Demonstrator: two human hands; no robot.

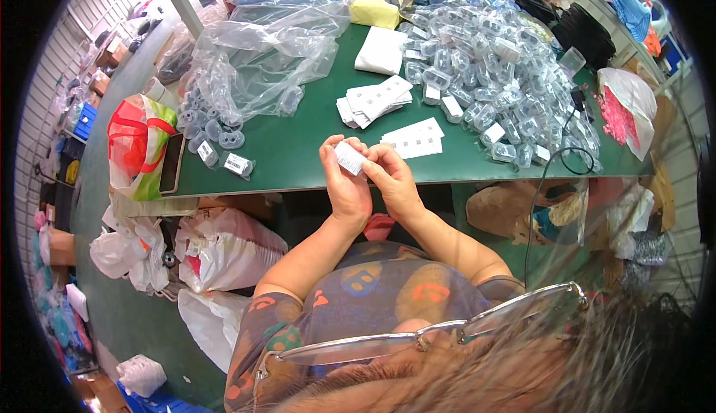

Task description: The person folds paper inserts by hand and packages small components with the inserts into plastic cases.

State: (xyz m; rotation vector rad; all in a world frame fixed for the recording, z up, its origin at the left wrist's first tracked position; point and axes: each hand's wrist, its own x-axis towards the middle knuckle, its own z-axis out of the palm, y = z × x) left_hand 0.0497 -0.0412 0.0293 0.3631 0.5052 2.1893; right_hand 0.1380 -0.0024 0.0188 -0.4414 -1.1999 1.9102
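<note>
Just past the table's front edge, a small pack with a white printed label (350, 157) is held between both hands. My left hand (345, 189) is closed round it from the left and below. The thumb and fingers of my right hand (395, 187) pinch its right side; the pack's underside is hidden by my fingers. Right beyond my hands lie sheets of white labels (415, 139), and behind them a loose stack of similar sheets (375, 101). To the left, two small clear packs with white labels rest near the edge, one of them a labelled pack (239, 165).
A large heap of clear plastic packs (492, 62) covers the table's right side. Clear plastic bags (261, 55) and ring-shaped clear pieces (212, 128) spread at left. A phone (173, 163) lies by a colourful bag (140, 148). A black cable (538, 197) hangs over the right front edge.
</note>
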